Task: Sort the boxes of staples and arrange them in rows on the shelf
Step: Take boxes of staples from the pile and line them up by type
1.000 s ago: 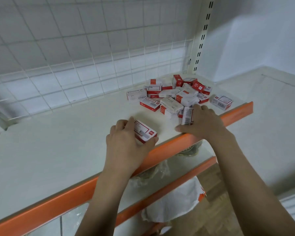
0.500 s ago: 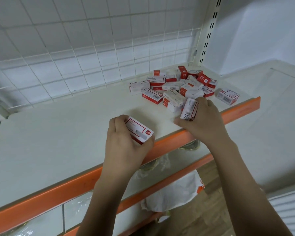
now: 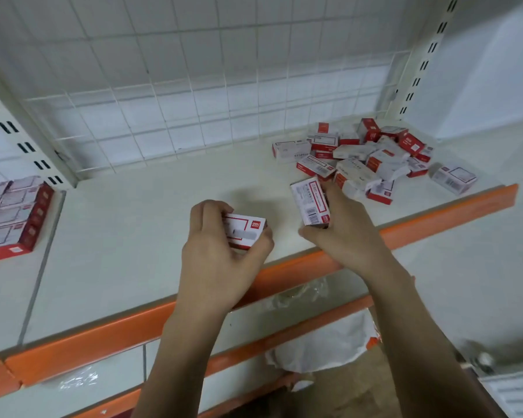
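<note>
Red-and-white staple boxes: left hand (image 3: 221, 260) grips one box (image 3: 244, 230) flat, right hand (image 3: 344, 233) pinches another (image 3: 310, 202) upright, barcode up.

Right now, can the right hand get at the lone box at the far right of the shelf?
Probably not yet: the right hand already grips a box, so its fingers are occupied. The path to the lone box looks open.
</note>
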Demonstrator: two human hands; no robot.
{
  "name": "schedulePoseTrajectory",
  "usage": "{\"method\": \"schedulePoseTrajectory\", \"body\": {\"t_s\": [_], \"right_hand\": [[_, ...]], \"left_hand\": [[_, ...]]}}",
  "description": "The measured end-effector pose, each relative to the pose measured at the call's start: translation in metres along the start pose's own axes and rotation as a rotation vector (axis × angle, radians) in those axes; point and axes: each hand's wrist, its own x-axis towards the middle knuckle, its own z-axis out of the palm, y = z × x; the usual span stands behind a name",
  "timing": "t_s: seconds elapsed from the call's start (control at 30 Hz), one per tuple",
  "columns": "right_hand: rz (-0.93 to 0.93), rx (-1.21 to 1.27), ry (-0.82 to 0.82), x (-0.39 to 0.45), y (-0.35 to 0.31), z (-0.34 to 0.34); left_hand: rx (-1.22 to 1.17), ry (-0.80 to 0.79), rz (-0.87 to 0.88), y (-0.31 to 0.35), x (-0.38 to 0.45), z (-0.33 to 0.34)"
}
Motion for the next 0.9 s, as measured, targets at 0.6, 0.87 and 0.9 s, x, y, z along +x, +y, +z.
{"method": "schedulePoseTrajectory", "body": {"t_s": [0.6, 0.87, 0.9], "right_hand": [[0.034, 0.222, -0.165, -0.018, -0.163, 0.142], [-0.082, 0.101, 0.028, -0.036, -0.2, 0.173], [-0.093, 0.09, 0.069, -0.038, -0.202, 0.173]], "left_hand": [[0.181, -0.021, 0.203, -0.13, 0.018, -0.183], [0.139, -0.037, 0.251, -0.164, 0.014, -0.233], [0.146, -0.032, 0.253, -0.167, 0.013, -0.237]]}}
